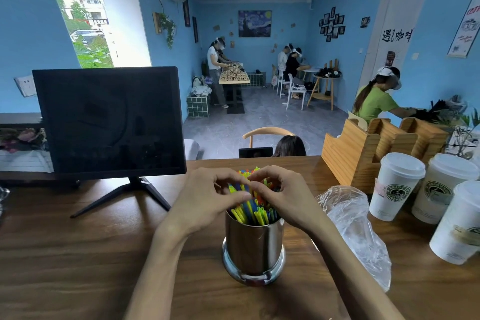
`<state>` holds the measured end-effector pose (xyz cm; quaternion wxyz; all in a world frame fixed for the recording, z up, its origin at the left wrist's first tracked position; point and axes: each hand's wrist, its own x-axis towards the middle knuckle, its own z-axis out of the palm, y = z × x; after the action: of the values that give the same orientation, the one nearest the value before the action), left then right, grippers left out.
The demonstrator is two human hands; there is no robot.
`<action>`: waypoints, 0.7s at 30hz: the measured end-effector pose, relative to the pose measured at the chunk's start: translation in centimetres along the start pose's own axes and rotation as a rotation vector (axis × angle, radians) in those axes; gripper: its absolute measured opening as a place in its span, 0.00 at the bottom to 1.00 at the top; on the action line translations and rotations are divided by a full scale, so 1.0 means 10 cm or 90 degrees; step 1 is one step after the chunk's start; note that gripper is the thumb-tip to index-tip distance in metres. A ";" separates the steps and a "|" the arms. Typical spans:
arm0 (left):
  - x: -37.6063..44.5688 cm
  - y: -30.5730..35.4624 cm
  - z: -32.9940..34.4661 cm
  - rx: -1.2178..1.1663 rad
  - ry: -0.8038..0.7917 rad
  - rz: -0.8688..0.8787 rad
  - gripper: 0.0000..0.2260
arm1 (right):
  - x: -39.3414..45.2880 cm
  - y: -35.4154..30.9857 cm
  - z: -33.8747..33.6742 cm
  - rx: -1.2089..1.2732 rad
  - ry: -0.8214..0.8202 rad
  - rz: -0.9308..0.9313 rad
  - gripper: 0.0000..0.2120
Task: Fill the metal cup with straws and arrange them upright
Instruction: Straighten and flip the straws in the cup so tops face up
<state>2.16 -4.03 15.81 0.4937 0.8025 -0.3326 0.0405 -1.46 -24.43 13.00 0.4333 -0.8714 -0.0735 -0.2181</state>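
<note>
At lower centre of the frame, the metal cup [254,247] stands on the wooden counter [78,254], packed with coloured straws [250,212]. The left hand [207,200] and right hand [283,195], 2 together, curl round the straw tops, pinching them.

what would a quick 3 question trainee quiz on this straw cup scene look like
1. True or false: the metal cup lies on its side.
2. What lies just right of the cup? A) plastic bag B) a plate C) a book
3. What are the left hand and right hand gripping?

Key: 1 false, it stands upright on the wooden counter. 2 A. 3 The colored straws in the cup.
</note>
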 end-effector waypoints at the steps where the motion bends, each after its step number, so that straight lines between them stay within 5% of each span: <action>1: 0.02 0.04 -0.04 -0.025 0.027 0.002 0.08 | -0.01 -0.01 0.00 0.003 0.000 0.002 0.05; 6: 0.21 0.25 -0.20 -0.215 0.227 -0.026 0.08 | -0.01 0.00 0.00 0.003 0.009 0.020 0.04; 15: 0.39 0.35 -0.32 -0.374 0.441 -0.002 0.09 | -0.02 0.00 -0.05 0.053 0.001 0.044 0.09; 18: 0.38 0.26 -0.27 -0.450 0.498 -0.031 0.10 | -0.05 -0.06 -0.10 0.232 0.022 0.061 0.09; 21: 0.36 0.19 -0.21 -0.552 0.506 -0.078 0.10 | -0.03 -0.15 -0.19 0.464 0.159 0.088 0.08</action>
<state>4.45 -4.63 19.78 0.8648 0.4686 -0.0610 0.1699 -2.87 -25.00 14.97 0.7338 -0.6299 -0.0337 -0.2523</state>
